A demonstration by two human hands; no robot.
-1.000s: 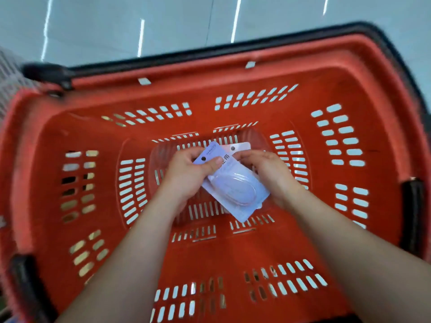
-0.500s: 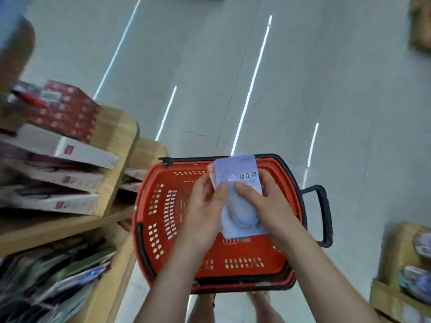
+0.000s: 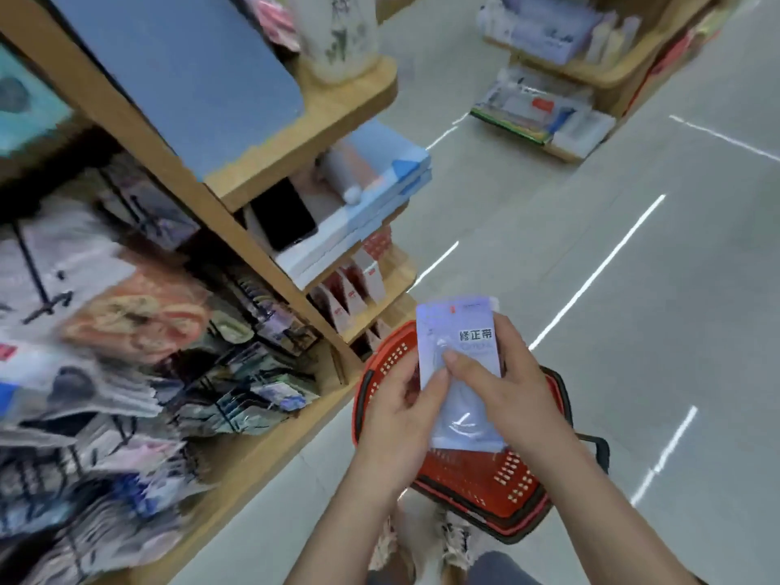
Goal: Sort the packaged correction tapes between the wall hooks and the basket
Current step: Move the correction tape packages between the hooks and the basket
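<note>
Both my hands hold a small stack of pale blue packaged correction tapes upright above the red basket. My left hand grips the stack's left edge. My right hand wraps its right side, thumb pressed on the front blister. The basket stands on the floor below my hands and its inside is mostly hidden by them. Black wall hooks carrying blurred hanging packs fill the left of the view.
A wooden shelf unit with boxes, a black phone-like item and a white vase rises at the left centre. Another display shelf stands across the grey tiled aisle. My feet are beside the basket.
My hands lifted the correction tape packs out of the basket and up to chest height. My view swung up and left from the basket toward the hook display.
</note>
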